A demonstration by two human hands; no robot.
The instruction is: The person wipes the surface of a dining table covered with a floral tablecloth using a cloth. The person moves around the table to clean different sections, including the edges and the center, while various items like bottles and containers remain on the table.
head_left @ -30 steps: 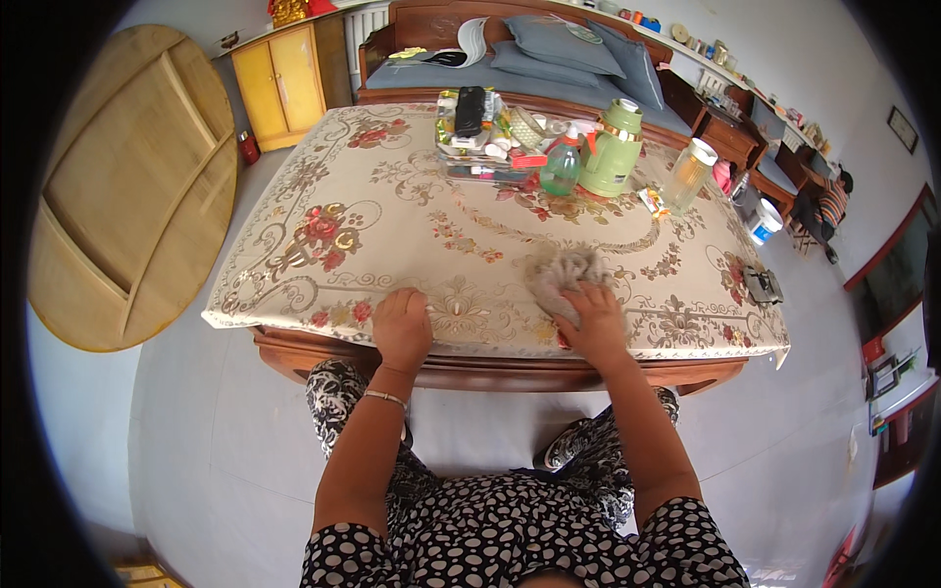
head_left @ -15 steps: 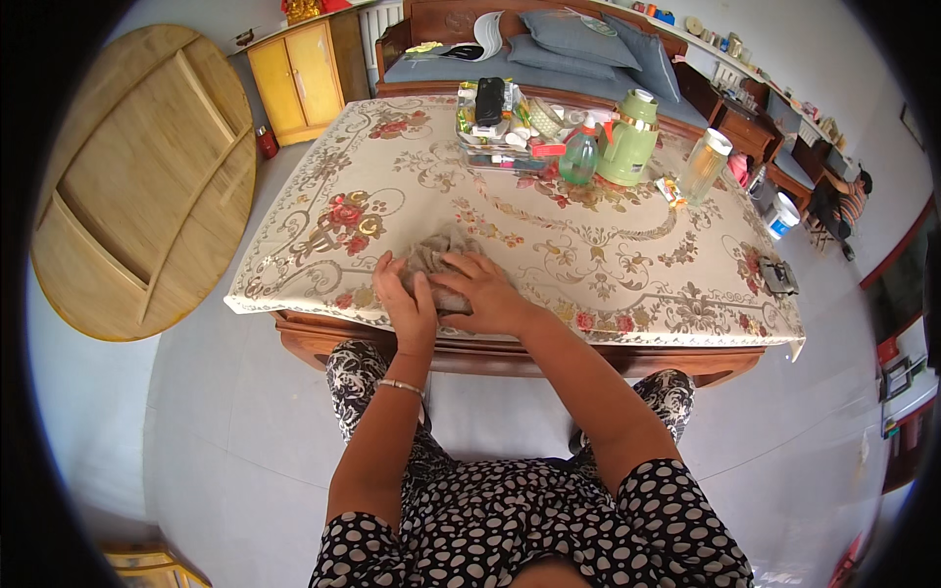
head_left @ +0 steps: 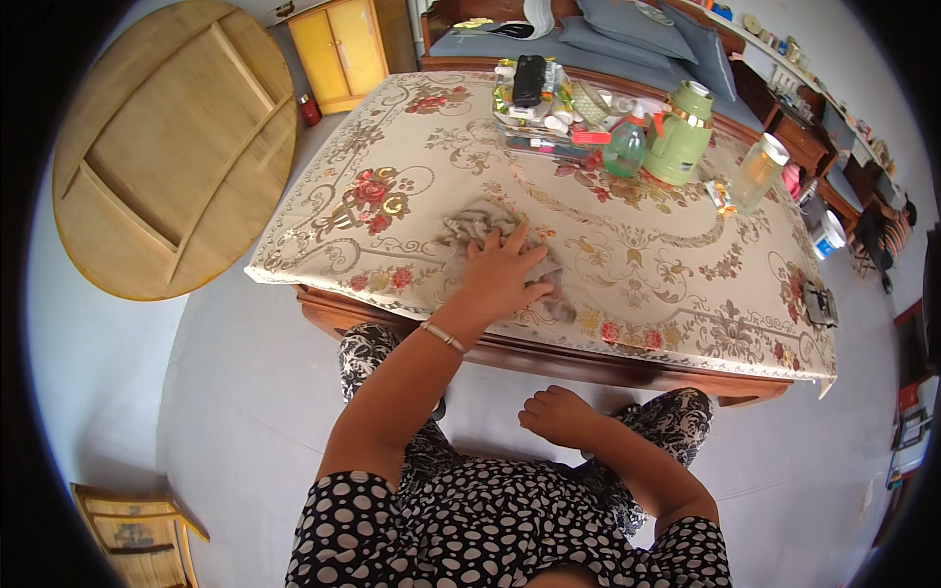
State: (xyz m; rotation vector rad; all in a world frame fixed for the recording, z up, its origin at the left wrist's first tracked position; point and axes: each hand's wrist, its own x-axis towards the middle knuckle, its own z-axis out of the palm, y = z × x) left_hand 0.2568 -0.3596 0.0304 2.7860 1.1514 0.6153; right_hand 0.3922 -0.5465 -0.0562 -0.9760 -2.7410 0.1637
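A crumpled grey-brown cloth (head_left: 476, 223) lies near the front edge of the table, on a cream tablecloth (head_left: 421, 167) with a floral pattern. My left hand (head_left: 500, 279) rests palm down on the cloth with its fingers spread; the palm hides part of it. A bracelet circles that wrist. Off the table, in front of my lap, my right hand (head_left: 563, 416) is curled into a loose fist and touches neither cloth nor table. I see nothing held in it.
Toward the back stand a clear bin of small items (head_left: 549, 142), a green spray bottle (head_left: 625, 147), a green thermos (head_left: 679, 137) and a lidded glass jar (head_left: 760, 174). A small dark pouch (head_left: 819, 304) lies at the right edge. Left, a round wooden tabletop (head_left: 176, 147) leans upright.
My right hand has left the cloth and drawn back toward my lap, closing. My left hand has moved onto the cloth, which now lies more spread out. The view has shifted a little.
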